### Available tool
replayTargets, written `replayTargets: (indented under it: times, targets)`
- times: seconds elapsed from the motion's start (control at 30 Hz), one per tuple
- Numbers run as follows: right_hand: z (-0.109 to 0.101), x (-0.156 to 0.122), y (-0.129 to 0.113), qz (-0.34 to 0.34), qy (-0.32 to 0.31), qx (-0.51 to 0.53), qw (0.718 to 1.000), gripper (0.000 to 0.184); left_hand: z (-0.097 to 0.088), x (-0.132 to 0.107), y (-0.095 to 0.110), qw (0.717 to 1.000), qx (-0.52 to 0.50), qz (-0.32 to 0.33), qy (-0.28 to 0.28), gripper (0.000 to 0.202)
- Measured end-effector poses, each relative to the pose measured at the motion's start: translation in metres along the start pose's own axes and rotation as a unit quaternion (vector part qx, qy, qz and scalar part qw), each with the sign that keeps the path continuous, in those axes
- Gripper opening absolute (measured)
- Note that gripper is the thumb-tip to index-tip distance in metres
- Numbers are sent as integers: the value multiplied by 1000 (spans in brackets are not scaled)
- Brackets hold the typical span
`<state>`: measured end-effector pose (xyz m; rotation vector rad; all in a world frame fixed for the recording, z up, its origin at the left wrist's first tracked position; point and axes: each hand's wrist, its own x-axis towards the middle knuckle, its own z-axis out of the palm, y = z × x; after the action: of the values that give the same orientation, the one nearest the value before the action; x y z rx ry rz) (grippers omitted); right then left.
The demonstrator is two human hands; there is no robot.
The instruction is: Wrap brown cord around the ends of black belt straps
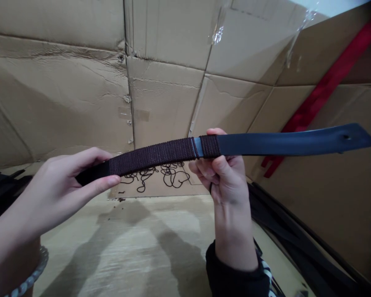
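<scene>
A long, slightly curved, dark blue-black strip (266,143) is held level across the view. Its right end is angled to a point and has a small hole. Dark brown cord (154,154) is wound tightly round its left half, with a narrow bare gap near the right end of the winding. My left hand (64,177) grips the strip's dark left end, the thumb lying along its lower edge by the cord. My right hand (224,173) is closed round the strip at the short cord band, fingers partly hidden behind it.
Loose dark cord (174,175) lies in tangles on cardboard below the strip. Cardboard sheets (167,95) stand up behind. At the right are a red strip (330,86) and long black pieces (290,231). More black pieces (3,189) sit at the left. A pale table surface (126,247) is in front.
</scene>
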<state>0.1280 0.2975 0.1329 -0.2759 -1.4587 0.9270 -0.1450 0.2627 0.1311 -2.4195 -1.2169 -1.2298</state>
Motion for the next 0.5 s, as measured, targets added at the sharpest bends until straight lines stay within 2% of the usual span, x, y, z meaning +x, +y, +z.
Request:
replayTargets:
  times: [0.2,0.5]
  targets:
    - [4,-2,-2,4,-16,2,1000,32,1,0,2,1000,-15,-12,-7,18]
    - [6,-2,0,10,5,-26,1000,37,1,-1,2,1000,-13,-14,-4,17]
